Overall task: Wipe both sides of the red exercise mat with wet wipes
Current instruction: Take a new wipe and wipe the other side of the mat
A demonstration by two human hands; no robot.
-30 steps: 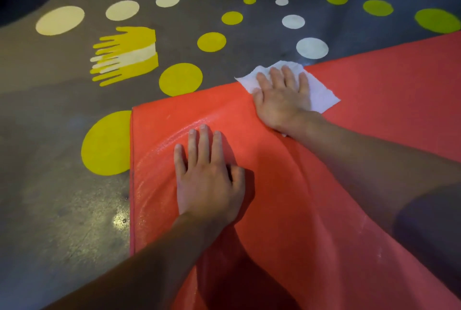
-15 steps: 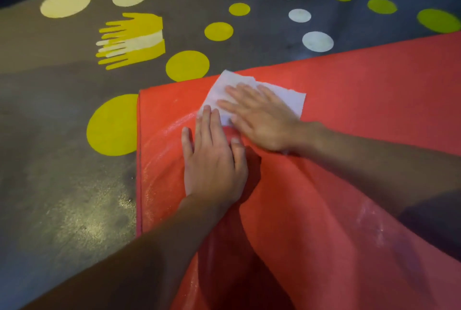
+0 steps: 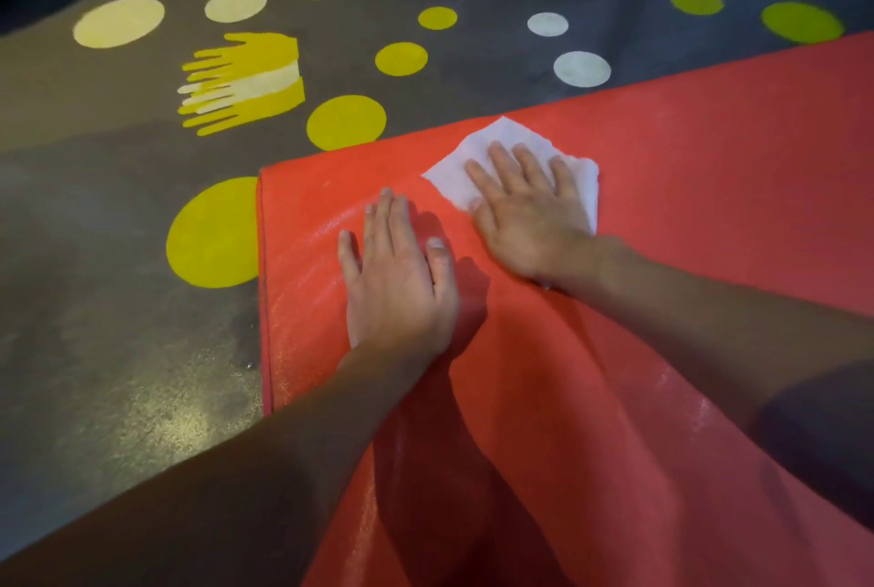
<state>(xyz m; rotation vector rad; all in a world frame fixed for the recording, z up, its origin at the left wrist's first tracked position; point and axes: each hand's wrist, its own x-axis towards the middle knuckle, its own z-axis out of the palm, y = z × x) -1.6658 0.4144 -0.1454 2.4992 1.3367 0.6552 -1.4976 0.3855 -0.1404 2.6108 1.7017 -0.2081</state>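
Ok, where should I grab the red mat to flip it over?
Probably pinch the red mat along its bare left edge, coming from the floor side. That edge lies straight and free; the left hand and the wipe sit further in.

dim light | glare on floor [image 3: 189, 421] | sheen on mat [image 3: 302, 284] | slight blur | wide-angle bend at edges

Head camera, close, angled down (forward) over mat [image 3: 686, 151].
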